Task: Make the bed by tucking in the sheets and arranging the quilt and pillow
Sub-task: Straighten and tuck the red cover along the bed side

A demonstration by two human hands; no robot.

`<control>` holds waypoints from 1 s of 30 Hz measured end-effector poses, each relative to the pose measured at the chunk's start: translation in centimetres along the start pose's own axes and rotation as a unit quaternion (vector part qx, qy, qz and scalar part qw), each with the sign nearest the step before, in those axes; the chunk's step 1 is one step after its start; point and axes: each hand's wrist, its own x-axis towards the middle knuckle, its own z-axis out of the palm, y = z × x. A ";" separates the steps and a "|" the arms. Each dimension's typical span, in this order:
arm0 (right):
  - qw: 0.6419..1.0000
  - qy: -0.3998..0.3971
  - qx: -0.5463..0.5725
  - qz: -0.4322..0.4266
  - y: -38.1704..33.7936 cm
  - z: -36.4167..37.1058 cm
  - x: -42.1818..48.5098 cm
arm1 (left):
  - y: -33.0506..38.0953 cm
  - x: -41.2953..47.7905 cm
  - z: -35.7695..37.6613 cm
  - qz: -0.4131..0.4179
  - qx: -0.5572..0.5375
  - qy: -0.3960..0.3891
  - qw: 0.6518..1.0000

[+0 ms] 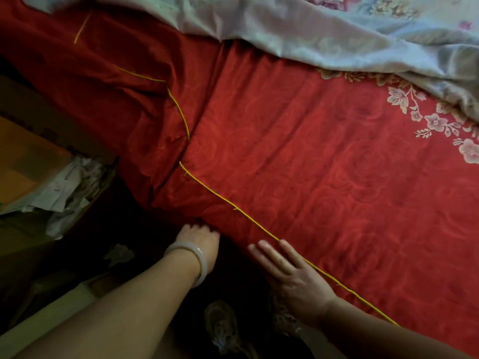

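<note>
Tucking red sheet [311, 164] w/ both hands: left [199, 237], right [290, 275].

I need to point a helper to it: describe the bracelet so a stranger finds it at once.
Start at the red sheet covering the bed and follow its yellow piping down to the near edge. The left hand reaches under that edge; the bracelet circles its wrist, a pale, smooth, translucent bangle. The right hand wears none.

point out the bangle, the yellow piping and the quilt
bangle [201, 265], head view, on the band's outer curve at the left wrist
yellow piping [255, 223], head view, mid-run along the sheet's edge
quilt [311, 35], head view, pale bunched fabric
</note>
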 end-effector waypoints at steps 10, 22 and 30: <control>0.978 0.143 0.142 -0.045 -0.4 -4.0 3.2 | -3.8 -2.9 -2.9 0.034 -0.045 0.114 0.992; 0.947 0.203 0.250 0.011 7.8 -13.9 12.9 | -14.8 -2.9 -8.0 -0.024 -0.098 0.349 0.932; 0.880 0.262 0.388 0.076 4.4 -17.2 19.9 | -20.2 -1.4 -6.4 -0.023 -0.082 0.321 0.943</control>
